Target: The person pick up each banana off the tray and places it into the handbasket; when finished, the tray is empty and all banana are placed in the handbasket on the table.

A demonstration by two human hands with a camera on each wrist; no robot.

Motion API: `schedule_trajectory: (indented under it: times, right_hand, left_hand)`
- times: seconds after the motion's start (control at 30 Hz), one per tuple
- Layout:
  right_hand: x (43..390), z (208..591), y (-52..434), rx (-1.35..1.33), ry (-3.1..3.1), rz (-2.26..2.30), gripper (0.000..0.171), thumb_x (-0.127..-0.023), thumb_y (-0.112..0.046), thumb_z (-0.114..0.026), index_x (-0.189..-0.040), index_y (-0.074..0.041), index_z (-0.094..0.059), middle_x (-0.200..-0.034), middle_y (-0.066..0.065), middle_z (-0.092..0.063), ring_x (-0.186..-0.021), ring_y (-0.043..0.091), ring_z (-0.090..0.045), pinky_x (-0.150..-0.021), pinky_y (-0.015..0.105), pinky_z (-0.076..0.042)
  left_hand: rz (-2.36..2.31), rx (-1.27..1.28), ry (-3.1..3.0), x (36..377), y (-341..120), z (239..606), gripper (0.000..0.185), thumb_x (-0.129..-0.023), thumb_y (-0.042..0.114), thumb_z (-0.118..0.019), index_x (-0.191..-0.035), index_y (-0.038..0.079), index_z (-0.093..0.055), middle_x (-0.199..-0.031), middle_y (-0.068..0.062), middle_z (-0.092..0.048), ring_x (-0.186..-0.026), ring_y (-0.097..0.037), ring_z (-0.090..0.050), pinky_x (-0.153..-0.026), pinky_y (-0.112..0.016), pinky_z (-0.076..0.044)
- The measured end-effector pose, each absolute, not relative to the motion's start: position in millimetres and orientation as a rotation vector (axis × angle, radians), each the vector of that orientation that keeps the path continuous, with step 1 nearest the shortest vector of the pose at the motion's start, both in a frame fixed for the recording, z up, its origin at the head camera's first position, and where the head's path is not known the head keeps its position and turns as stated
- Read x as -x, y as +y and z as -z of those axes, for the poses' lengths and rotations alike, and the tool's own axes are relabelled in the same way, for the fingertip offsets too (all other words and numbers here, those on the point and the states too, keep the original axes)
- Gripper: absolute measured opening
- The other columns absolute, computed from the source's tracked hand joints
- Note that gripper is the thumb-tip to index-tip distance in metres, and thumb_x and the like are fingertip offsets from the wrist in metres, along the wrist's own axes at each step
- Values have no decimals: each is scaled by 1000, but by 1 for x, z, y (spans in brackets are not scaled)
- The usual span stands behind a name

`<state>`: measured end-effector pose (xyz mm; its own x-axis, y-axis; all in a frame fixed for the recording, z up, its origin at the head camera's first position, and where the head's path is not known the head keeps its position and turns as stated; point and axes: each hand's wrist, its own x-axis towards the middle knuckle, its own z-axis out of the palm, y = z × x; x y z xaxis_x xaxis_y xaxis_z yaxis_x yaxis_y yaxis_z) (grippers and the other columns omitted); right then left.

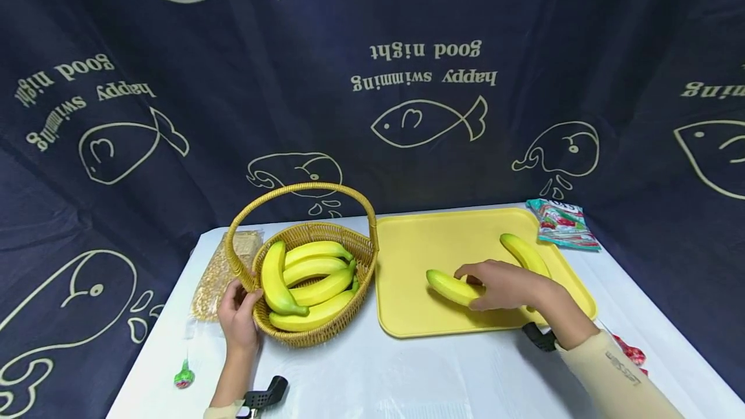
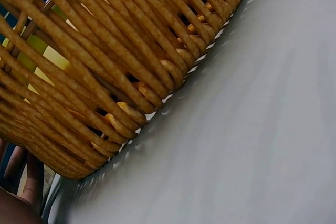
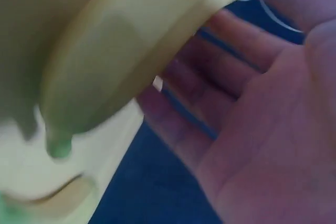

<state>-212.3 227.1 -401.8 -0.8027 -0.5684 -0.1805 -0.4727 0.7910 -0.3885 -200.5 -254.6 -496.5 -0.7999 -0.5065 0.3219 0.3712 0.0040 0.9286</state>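
Observation:
A woven basket (image 1: 307,335) with a tall handle holds several yellow bananas (image 1: 302,277) on the white table. My left hand (image 1: 237,315) grips the basket's left rim, with the thumb on the edge. The left wrist view is filled by the basket's weave (image 2: 105,51), and a bit of the hand (image 2: 21,198) shows at the bottom left. On the yellow tray (image 1: 419,238), my right hand (image 1: 500,283) curls over a banana (image 1: 449,285), fingers on its far side and thumb on the near side. A second banana (image 1: 524,253) lies just behind that hand. The blurred right wrist view shows the palm (image 3: 262,129) beside the banana (image 3: 105,51).
A clear bag of grains (image 1: 224,270) lies left of the basket. A snack packet (image 1: 561,224) sits at the tray's far right corner. A small green and red sweet (image 1: 183,377) and a red wrapper (image 1: 633,353) lie near the front. Dark fish-print cloth hangs behind.

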Motion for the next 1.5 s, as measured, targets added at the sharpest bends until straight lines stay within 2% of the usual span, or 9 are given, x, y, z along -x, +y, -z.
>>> schedule_trajectory:
  times: [0.17, 0.37, 0.63, 0.73, 0.9, 0.97, 1.2, 1.43, 1.5]
  right_hand:
    - [217, 381, 191, 940, 2574, 690, 57, -83, -34, -72, -134, -22, -50, -95, -12, -62, -82, 9, -58, -75, 31, -48]
    - [223, 350, 137, 1120, 2475, 802, 59, -89, -41, -64, -142, -29, -41, -92, -14, -64, -81, 7, -61, -73, 30, -50]
    - [247, 326, 60, 1208, 2455, 788, 72, -92, -47, -57, -150, -16, -29, -101, -5, -61, -83, 8, -59, -74, 27, -48]
    - [259, 323, 27, 1138, 2462, 839, 73, -92, -48, -57, -150, -11, -29, -95, -3, -60, -75, 8, -57, -69, 26, -47]
    - [271, 327, -24, 881, 2526, 889, 74, -92, -50, -56, -150, -12, -30, -67, 1, -57, -52, 14, -53, -53, 28, -44]
    - [275, 333, -38, 789, 2564, 863, 74, -92, -51, -56, -149, -12, -31, -71, 0, -58, -52, 15, -55, -52, 28, -45]
    - [286, 356, -68, 600, 2626, 752, 75, -90, -49, -59, -148, -12, -31, -111, 2, -56, -74, 14, -60, -64, 29, -50]
    - [285, 372, -85, 426, 2622, 732, 72, -88, -47, -65, -142, -10, -36, -98, 6, -58, -63, 19, -65, -58, 32, -54]
    - [283, 375, -89, 400, 2623, 724, 79, -88, -47, -65, -148, -11, -29, -103, 7, -59, -63, 18, -65, -57, 31, -54]
  left_hand:
    - [1872, -131, -1679, 199, -255, 493, 32, -81, -13, -54, -113, -14, -58, -114, -22, -59, -97, -21, -57, -79, -23, -45]
    - [1872, -158, -1664, 202, -255, 497, 32, -82, -12, -55, -114, -11, -60, -112, -16, -61, -98, -20, -56, -80, -23, -45]
    - [1881, -138, -1653, 204, -255, 499, 32, -82, -10, -55, -114, -11, -60, -114, -17, -60, -100, -20, -56, -82, -23, -44]
    - [1864, -143, -1649, 202, -258, 498, 31, -82, -10, -55, -112, -9, -61, -114, -17, -61, -100, -19, -56, -81, -21, -44]
    - [1860, -142, -1630, 201, -260, 497, 30, -82, -11, -55, -110, -7, -63, -112, -16, -61, -99, -19, -56, -79, -20, -44]
    - [1884, -134, -1628, 202, -257, 497, 30, -82, -11, -55, -111, -9, -62, -113, -18, -60, -100, -19, -56, -81, -22, -44]
    - [1884, -138, -1623, 204, -254, 498, 29, -80, -11, -55, -108, -6, -64, -112, -19, -61, -99, -21, -56, -82, -24, -43]
    - [1895, -130, -1613, 204, -254, 498, 29, -80, -11, -56, -108, -8, -63, -111, -18, -60, -98, -22, -56, -81, -24, -44]
    - [1905, -125, -1606, 203, -254, 498, 30, -80, -12, -55, -109, -9, -62, -111, -19, -60, -98, -22, -56, -81, -24, -45]
